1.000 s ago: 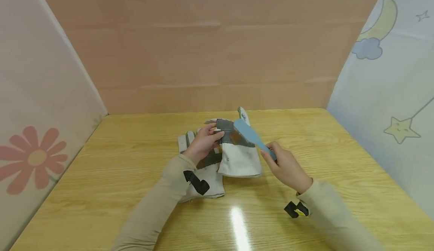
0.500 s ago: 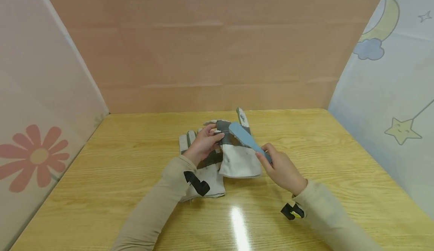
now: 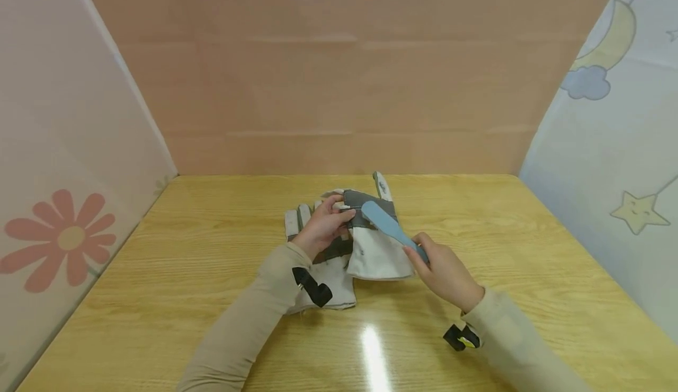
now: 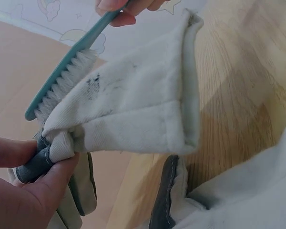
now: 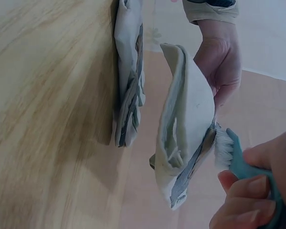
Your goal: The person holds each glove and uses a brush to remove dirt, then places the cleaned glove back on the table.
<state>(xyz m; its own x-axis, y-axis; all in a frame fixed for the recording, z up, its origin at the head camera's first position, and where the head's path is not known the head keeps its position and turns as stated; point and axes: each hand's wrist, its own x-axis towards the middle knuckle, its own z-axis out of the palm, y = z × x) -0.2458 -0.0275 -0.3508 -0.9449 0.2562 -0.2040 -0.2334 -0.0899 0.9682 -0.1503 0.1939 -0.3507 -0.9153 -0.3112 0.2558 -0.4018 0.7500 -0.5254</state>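
Note:
My left hand [image 3: 325, 227] pinches a white and grey work glove [image 3: 378, 253] by its grey side, thumb on one face and fingers behind. In the left wrist view the glove's white cuff [image 4: 128, 100] gapes at its end and carries dark smudges. My right hand [image 3: 445, 268] grips a blue brush [image 3: 384, 220] by its handle. White bristles [image 4: 66, 83] face the glove and meet its grey part. A second glove [image 3: 331, 277] of the same kind lies on the table beneath my left hand, partly hidden by it.
The wooden table [image 3: 212, 274] runs back to an orange-brown wall [image 3: 344, 86]. White side panels stand left and right, printed with a red flower [image 3: 69, 239] and a yellow star [image 3: 638, 211]. In the right wrist view the held glove hangs apart from the tabletop.
The brush has shifted a little over the held glove's grey part, first left and towards the cuff, with my right hand. My left hand keeps its hold; the whole head view has shifted slightly.

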